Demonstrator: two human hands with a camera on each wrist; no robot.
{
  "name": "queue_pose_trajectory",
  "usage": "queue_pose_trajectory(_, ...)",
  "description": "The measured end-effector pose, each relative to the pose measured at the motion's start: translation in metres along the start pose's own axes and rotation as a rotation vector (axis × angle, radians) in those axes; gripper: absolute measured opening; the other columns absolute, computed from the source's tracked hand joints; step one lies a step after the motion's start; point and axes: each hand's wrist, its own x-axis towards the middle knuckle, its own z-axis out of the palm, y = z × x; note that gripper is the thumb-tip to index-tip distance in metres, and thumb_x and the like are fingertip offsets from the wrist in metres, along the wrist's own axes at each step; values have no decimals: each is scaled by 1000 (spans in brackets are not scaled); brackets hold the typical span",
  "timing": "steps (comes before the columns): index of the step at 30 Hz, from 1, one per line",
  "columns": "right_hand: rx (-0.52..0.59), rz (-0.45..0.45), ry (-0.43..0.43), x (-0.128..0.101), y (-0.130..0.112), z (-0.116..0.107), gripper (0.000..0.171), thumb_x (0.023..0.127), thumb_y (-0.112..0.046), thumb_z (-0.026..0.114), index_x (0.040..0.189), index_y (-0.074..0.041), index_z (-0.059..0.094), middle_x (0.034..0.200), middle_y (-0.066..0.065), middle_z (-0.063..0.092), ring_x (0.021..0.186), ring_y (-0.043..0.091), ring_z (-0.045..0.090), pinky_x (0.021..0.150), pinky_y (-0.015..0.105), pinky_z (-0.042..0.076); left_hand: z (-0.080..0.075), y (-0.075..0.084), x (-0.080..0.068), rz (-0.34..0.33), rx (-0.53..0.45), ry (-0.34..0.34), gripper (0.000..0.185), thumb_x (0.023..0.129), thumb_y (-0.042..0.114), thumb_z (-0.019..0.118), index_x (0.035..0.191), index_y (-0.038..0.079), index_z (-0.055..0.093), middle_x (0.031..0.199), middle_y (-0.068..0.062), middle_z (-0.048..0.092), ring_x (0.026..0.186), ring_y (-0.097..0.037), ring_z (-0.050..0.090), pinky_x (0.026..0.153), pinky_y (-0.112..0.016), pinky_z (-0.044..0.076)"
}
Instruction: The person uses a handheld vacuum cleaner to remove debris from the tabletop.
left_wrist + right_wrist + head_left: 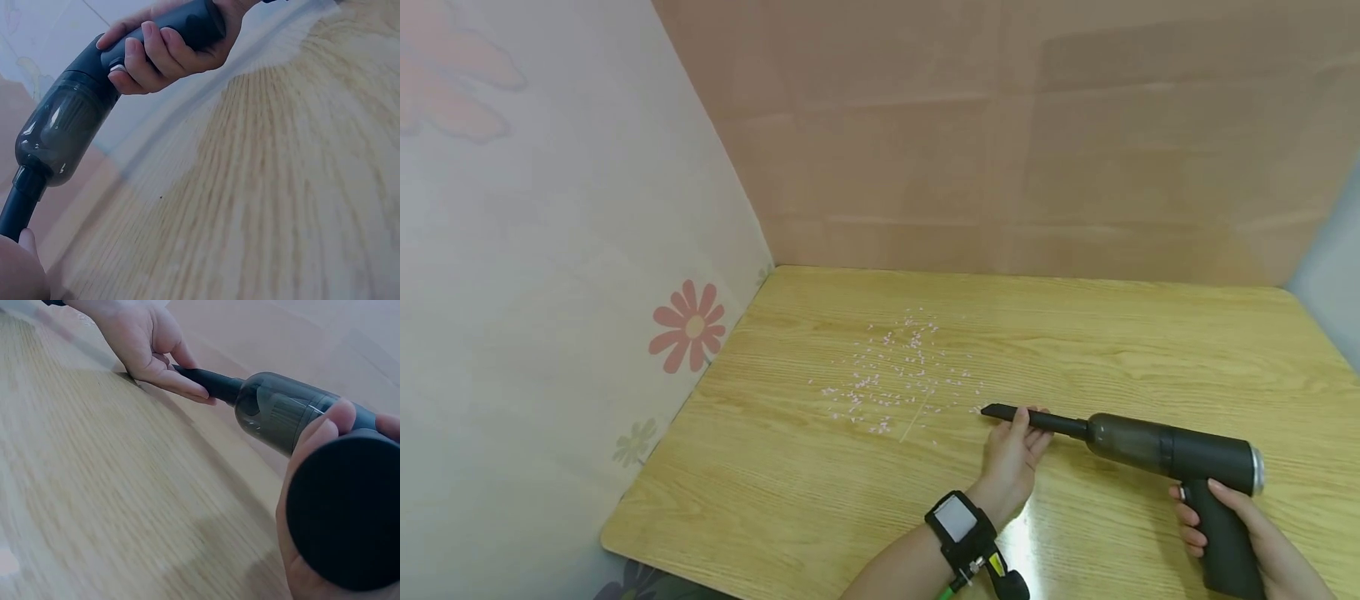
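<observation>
Black pistol-shaped handheld vacuum with smoky see-through cylinder: over near-right part of yellow wood-grain tabletop. Right hand wrapped round its grip; left hand pinching its slim black nozzle tube. Tiny white flecks scattered across tabletop's left-centre; nozzle tip just beside nearest ones.

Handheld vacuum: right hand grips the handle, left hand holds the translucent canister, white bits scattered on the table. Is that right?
Not quite: the left hand holds the black nozzle, not the translucent canister, as the head view shows. The right hand does grip the handle, and white bits are scattered on the table.
</observation>
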Motion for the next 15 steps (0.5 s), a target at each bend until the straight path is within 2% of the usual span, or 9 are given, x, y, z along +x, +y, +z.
queue_pose_trajectory(7,-3,20,-2,-1,-3,0,88,94,-46,-20,130,-7,50,114,5,59,102,20,54,98,31,48,2,-1,0,-12,-9,37,24,100,16,50,106,-6,57,109,-21,66,107,-30,66,99,-40,54)
queue_pose_trajectory(15,-16,52,55,-1,-6,-2,85,95,-47,-16,125,-8,53,109,2,61,99,18,56,91,28,49,6,0,1,-26,11,97,24,100,13,49,107,-9,57,106,-24,64,106,-32,65,99,-42,54)
